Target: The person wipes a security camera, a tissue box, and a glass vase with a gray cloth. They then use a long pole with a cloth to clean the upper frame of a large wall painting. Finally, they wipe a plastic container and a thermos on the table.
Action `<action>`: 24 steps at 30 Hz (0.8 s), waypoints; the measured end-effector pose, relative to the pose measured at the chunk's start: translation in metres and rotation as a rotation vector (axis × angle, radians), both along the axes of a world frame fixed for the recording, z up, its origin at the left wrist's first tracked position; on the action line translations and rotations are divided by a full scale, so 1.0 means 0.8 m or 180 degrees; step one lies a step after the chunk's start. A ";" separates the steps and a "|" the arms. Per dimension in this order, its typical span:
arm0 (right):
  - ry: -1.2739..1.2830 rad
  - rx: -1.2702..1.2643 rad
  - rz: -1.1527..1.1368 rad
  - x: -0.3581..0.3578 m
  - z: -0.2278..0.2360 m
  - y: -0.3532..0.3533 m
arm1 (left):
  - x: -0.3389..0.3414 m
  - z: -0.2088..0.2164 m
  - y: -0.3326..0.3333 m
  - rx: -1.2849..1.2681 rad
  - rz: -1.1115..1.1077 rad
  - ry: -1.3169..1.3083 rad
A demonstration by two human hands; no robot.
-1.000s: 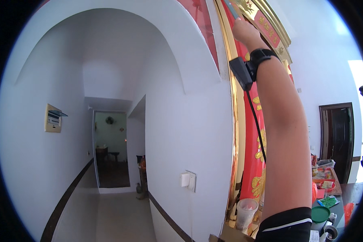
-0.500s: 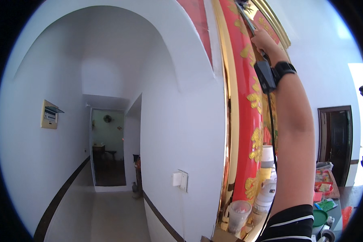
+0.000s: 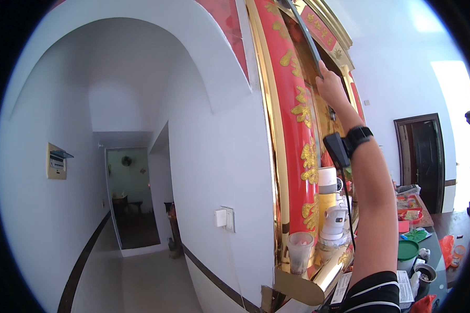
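Note:
Raised high at the upper right, my right hand (image 3: 331, 87) is closed around the lower end of a long, thin dark-grey rod (image 3: 309, 39). The rod slants up and to the left, and its far end is beyond the top edge. Behind it stands a tall shrine-like cabinet with a glossy red column (image 3: 293, 130) covered in raised gold ornaments. A black strap (image 3: 358, 140) circles my right wrist, with a small black box (image 3: 337, 150) and a hanging cable. My left hand is out of view.
Below the column are a clear plastic cup (image 3: 300, 252) and a white camera-like device (image 3: 333, 221). A table at the lower right carries a green-lidded tub (image 3: 407, 250) and a red tray (image 3: 410, 215). To the left, a white wall (image 3: 219, 156) borders an arched passage.
My right hand has come down somewhat, and more of the rod now shows above it. The whole view has shifted, so the cabinet and table appear farther left.

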State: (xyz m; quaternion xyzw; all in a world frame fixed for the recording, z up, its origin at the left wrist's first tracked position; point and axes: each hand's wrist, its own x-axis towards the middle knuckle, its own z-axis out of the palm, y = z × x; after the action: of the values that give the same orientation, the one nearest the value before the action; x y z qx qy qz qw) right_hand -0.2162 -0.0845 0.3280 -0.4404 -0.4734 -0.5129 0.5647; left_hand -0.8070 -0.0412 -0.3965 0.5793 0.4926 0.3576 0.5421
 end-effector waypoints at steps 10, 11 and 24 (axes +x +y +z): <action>-0.0183 -0.0209 0.0333 -0.051 -0.080 -0.021 | -0.019 -0.014 -0.009 0.0068 -0.0078 -0.0030; -0.0333 -0.0178 0.0324 -0.055 -0.072 -0.015 | -0.020 -0.016 -0.010 0.0051 -0.0076 -0.0037; -0.0152 -0.0199 0.0045 -0.093 0.021 0.005 | -0.023 -0.025 -0.012 -0.0050 -0.0101 0.0001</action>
State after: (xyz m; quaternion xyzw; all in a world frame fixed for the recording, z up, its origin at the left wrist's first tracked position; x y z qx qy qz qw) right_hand -0.2905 -0.0804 0.3445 -0.4422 -0.5057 -0.5042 0.5428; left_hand -0.8255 -0.0508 -0.4167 0.5828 0.4862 0.3450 0.5522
